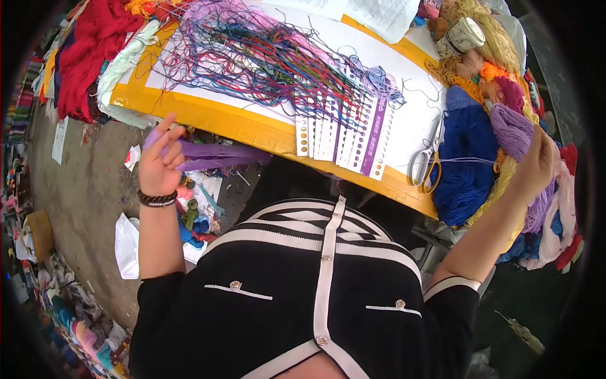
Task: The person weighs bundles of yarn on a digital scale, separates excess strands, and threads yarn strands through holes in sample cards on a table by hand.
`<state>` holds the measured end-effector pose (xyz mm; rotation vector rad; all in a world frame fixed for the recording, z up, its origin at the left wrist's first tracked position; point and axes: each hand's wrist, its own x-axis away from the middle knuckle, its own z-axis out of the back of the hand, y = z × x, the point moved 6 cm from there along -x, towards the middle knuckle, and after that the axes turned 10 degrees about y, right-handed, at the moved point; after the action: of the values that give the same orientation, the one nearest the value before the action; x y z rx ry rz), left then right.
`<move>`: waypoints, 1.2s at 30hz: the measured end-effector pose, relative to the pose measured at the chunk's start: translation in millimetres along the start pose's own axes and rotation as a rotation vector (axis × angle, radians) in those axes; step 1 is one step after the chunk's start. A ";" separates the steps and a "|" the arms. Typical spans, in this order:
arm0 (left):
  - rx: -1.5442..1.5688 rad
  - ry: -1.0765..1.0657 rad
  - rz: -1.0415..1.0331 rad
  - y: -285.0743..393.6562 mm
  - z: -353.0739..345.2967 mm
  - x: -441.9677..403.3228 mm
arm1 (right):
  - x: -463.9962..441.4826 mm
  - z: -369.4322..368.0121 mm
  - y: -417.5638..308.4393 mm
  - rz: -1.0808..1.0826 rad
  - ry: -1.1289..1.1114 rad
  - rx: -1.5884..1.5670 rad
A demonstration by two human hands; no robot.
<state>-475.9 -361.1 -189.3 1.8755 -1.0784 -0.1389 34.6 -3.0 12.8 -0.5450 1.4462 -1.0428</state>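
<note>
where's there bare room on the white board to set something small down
The white board is bare between the hole-punched cards and the scissors, and largely so between the tangled threads and the upper yellow tape. Crowded: its middle, under those threads, and the right end, beside heaped yarn skeins.

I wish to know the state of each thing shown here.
Left hand: fingers bent, touching purple strands
Purple strands: bunched together
Right hand: fingertips together; hold unclear
Scissors: lying flat, blades seemingly closed
Punched cards: overlapping in a row
Coloured threads: loose, tangled
Blue yarn: loosely spread
Cardigan: buttoned
</note>
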 end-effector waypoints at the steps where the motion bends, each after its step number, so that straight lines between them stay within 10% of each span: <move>1: -0.076 0.026 0.040 -7.9 -20.1 1.4 | 19.3 -15.6 -19.7 0.244 0.097 0.255; 7: -0.395 -0.234 0.450 -107.5 -138.7 -2.9 | 224.0 -196.1 38.0 -0.220 -1.038 0.237; 15: -0.302 -0.040 0.597 -146.2 -161.3 -19.7 | 250.0 -216.5 84.9 -0.607 -1.049 0.164; 21: -0.544 -0.056 0.209 -151.0 -172.9 -34.6 | 244.2 -212.5 80.6 -0.766 -1.044 0.042; 36: -0.867 -0.119 0.010 -147.7 -169.6 -45.6 | 246.1 -218.5 66.6 -0.406 -1.103 0.237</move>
<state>-327.6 -189.1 -222.9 1.0851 -0.8949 -0.6136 -201.7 -113.3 -198.8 -1.0451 0.2399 -0.9431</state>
